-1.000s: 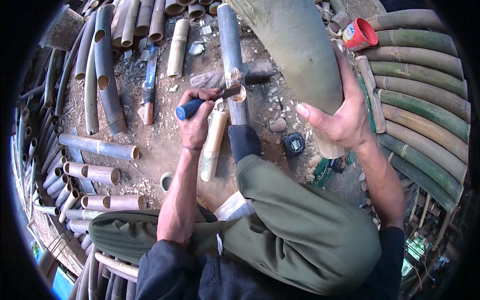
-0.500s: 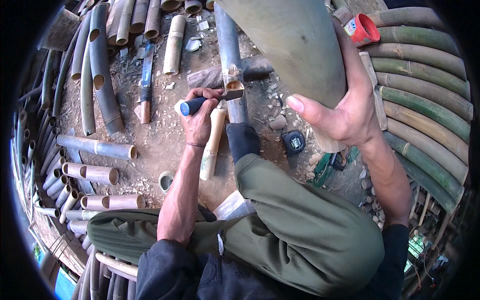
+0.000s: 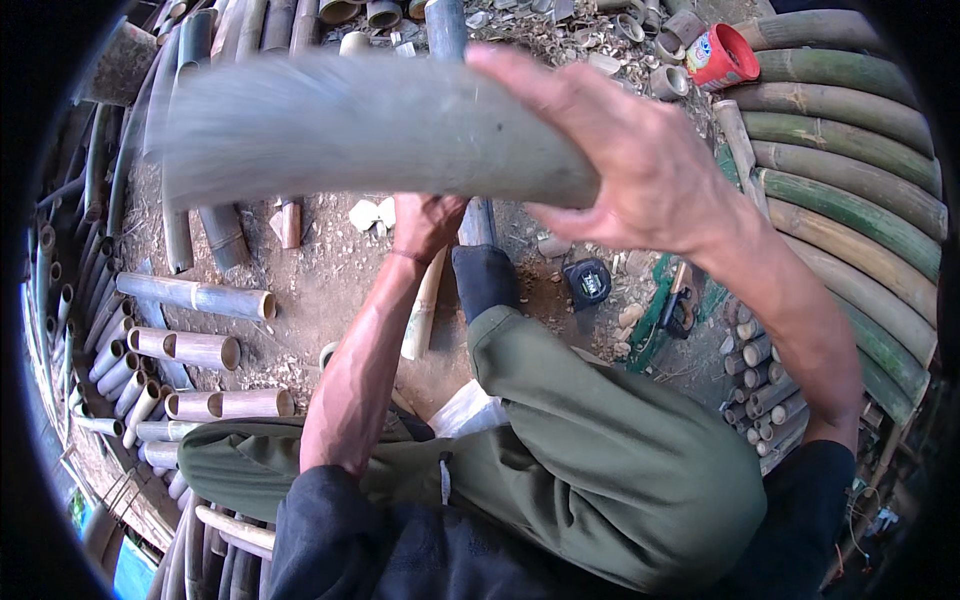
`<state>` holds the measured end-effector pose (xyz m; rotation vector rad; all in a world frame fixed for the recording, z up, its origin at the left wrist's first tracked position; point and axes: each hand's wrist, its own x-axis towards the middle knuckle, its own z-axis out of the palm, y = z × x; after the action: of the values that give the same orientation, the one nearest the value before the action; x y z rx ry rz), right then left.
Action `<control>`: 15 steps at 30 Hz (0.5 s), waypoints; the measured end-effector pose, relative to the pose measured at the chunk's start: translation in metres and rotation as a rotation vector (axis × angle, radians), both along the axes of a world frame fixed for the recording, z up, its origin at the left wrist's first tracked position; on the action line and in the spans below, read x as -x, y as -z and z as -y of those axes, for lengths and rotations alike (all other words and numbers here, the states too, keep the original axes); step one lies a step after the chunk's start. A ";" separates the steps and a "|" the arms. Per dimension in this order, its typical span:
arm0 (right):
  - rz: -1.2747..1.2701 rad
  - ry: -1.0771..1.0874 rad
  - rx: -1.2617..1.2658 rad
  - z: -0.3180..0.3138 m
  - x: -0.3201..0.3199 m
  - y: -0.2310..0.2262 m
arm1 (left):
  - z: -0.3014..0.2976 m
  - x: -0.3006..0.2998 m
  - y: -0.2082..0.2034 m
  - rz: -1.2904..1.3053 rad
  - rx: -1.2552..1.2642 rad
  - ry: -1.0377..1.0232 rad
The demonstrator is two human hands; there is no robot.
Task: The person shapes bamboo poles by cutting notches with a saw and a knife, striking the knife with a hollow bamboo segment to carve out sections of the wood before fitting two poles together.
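Note:
My right hand (image 3: 645, 160) grips the near end of a thick, grey-green wooden mallet (image 3: 390, 125), which lies sideways across the view, its left end smeared by motion. Below it, my left hand (image 3: 425, 220) is closed beside a bamboo pole (image 3: 476, 222). The mallet hides most of its fingers and the blue-handled chisel they held half a second ago, as well as the pole's cut opening. A dark-covered foot (image 3: 487, 280) rests on the pole's near end. Beside it lies a pale bamboo piece (image 3: 425, 310).
A black tape measure (image 3: 587, 283) and a saw (image 3: 680, 300) lie right of the foot. Notched bamboo tubes (image 3: 190, 348) lie at left. Green bamboo poles (image 3: 850, 210) line the right side, near a red tin (image 3: 722, 57). Chips litter the ground.
The mallet has swung from upright at right to sideways across the middle, with my right hand turning along. My left hand has shifted slightly right, its fingers and the chisel now covered.

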<state>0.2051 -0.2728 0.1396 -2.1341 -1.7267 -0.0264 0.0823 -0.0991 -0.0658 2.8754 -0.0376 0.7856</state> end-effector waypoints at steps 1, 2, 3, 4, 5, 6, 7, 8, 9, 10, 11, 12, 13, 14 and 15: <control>-0.015 0.039 0.091 0.008 -0.001 0.006 | 0.007 -0.005 -0.001 -0.047 0.606 0.040; 0.027 0.083 0.213 0.009 -0.006 0.008 | 0.014 -0.013 -0.015 -0.092 1.203 0.076; 0.069 0.127 0.335 0.011 -0.011 0.010 | 0.015 -0.013 -0.032 -0.162 1.062 0.043; -0.013 0.120 0.154 0.016 -0.013 0.007 | 0.014 -0.026 -0.041 -0.184 0.954 0.087; -0.129 0.112 -0.017 0.023 -0.004 0.009 | 0.011 -0.029 -0.041 -0.236 0.853 0.116; -0.245 0.106 -0.188 0.029 0.006 0.012 | 0.009 -0.029 -0.039 -0.289 0.753 0.145; -0.347 0.090 -0.312 0.041 0.011 0.019 | 0.014 -0.037 -0.036 -0.289 0.700 0.202; -0.402 0.152 -0.161 0.046 0.013 0.026 | 0.013 -0.038 -0.037 -0.292 0.636 0.235; -0.453 0.213 -0.006 0.052 0.014 0.034 | 0.013 -0.039 -0.038 -0.225 0.545 0.321; -0.495 0.265 0.146 0.054 0.013 0.036 | 0.011 -0.042 -0.040 -0.150 0.447 0.400; -0.500 0.280 0.204 0.054 0.012 0.033 | 0.012 -0.048 -0.042 -0.283 0.414 0.465; -0.518 0.270 0.072 0.053 0.014 0.033 | 0.006 -0.055 -0.044 -0.425 0.526 0.589; -0.537 0.267 -0.048 0.057 0.021 0.035 | 0.002 -0.064 -0.053 -0.567 0.650 0.722; -0.563 0.260 -0.170 0.061 0.028 0.040 | 0.001 -0.071 -0.055 -0.769 0.783 0.771; -0.579 0.241 -0.299 0.063 0.033 0.045 | 0.001 -0.079 -0.058 -0.967 0.909 0.784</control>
<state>0.1716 -0.3355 0.0942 -1.8700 -1.0593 0.2298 0.1615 -0.0999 -0.0082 1.8152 -0.4893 -0.6035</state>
